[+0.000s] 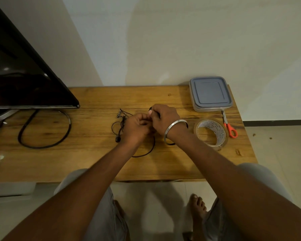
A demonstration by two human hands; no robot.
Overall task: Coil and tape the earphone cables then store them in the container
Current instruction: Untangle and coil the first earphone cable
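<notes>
Thin black earphone cables [119,125] lie tangled on the wooden table [94,162], with a loop [150,150] trailing toward me under my wrists. My left hand [137,127] and my right hand [164,117] meet over the middle of the table, both with fingers curled round part of the black cable. What lies between the palms is hidden. A roll of clear tape [211,134] sits to the right of my right wrist. The container [210,93], clear with a grey lid on it, stands at the back right corner.
Orange-handled scissors [228,126] lie between the tape roll and the table's right edge. A dark monitor [24,75] stands at the back left, its thick black power cord [45,134] looping over the left part of the table.
</notes>
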